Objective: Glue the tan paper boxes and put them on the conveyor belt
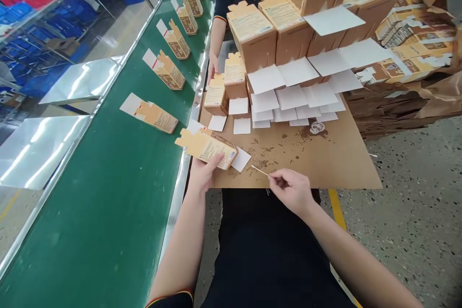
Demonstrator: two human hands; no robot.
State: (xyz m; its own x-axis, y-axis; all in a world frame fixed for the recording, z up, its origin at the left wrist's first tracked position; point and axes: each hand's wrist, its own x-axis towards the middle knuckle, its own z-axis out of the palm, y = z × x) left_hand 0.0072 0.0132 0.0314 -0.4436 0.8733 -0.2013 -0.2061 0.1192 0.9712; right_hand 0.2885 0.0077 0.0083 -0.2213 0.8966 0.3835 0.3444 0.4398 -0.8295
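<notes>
My left hand [202, 172] grips a brown-and-cream printed carton [212, 148] from below, thumb across its near side. The carton lies tilted at the edge between belt and table, its tabbed end towards the belt and a white flap sticking out at its right. In my right hand [291, 187] a cotton swab [260, 170] is pinched between thumb and fingers. Its white tip points left at the carton, with a gap between them. Under the swab, the brown cardboard tabletop [281, 173] carries dark smudges. A small clear round dish [317, 127] sits further back on the table.
A green conveyor belt [119, 211] on my left carries a row of open cartons [169, 74]. Stacked cartons [256, 43] with white flaps [267, 78] fill the table's back. A co-worker's hand [212, 67] is beside the cartons. Flat cartons [415, 57] are piled at right.
</notes>
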